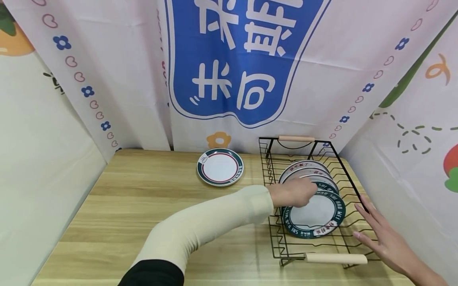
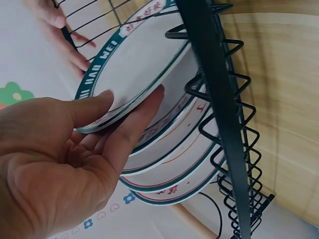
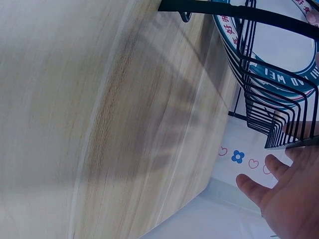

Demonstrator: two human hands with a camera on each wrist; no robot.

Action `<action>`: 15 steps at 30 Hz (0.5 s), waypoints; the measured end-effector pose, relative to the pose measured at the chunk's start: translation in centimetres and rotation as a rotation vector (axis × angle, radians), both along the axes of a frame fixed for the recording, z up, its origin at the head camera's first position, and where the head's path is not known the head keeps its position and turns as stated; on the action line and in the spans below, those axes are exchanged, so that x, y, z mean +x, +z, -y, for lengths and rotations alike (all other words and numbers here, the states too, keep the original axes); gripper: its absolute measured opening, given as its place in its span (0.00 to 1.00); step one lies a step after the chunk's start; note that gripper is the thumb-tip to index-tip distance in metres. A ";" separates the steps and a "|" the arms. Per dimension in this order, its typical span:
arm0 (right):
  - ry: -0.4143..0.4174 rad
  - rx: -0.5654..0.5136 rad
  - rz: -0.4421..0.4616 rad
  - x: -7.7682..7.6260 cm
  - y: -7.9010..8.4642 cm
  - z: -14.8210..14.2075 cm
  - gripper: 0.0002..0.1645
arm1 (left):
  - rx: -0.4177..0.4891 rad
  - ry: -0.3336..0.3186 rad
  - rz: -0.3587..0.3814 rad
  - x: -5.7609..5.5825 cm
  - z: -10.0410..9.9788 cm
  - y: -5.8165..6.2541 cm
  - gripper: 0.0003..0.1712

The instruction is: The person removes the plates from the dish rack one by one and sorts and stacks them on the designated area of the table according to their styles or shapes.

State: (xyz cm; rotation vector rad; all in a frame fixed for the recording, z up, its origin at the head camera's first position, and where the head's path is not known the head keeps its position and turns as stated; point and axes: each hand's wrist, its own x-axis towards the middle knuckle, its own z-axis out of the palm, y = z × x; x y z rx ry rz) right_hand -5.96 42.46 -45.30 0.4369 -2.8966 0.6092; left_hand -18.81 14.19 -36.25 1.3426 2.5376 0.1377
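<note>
My left hand (image 1: pixel 295 192) reaches over a black wire dish rack (image 1: pixel 336 259) with pale wooden handles. Its thumb and fingers pinch the upper edge of the front plate (image 1: pixel 311 214), white with a dark green lettered rim. In the left wrist view, the thumb lies on this plate's face and the fingers are behind it. Several more plates (image 2: pixel 172 191) stand in a row behind it, tilted in the wires. My right hand (image 1: pixel 388 242) is at the rack's right side, fingers spread, fingertips at the black side rail. The right wrist view shows that hand (image 3: pixel 294 196) beside the wires.
Another green-rimmed plate (image 1: pixel 220 167) lies flat near the back of the wooden table (image 1: pixel 143 194), left of the rack. A printed cloth (image 1: pixel 143 79) hangs behind the table, and white cloth (image 1: pixel 404 167) stands close along the right side.
</note>
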 end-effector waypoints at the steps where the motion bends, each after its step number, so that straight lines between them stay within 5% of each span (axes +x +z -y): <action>1: 0.001 -0.005 0.002 0.0 0.0 0.0 0.48 | -0.008 0.003 0.003 0.0 -0.1 -0.1 0.07; 15: 0.011 -0.020 0.009 0.1 0.0 -0.1 0.48 | 0.026 -0.049 -0.038 -0.1 -0.1 -0.7 0.10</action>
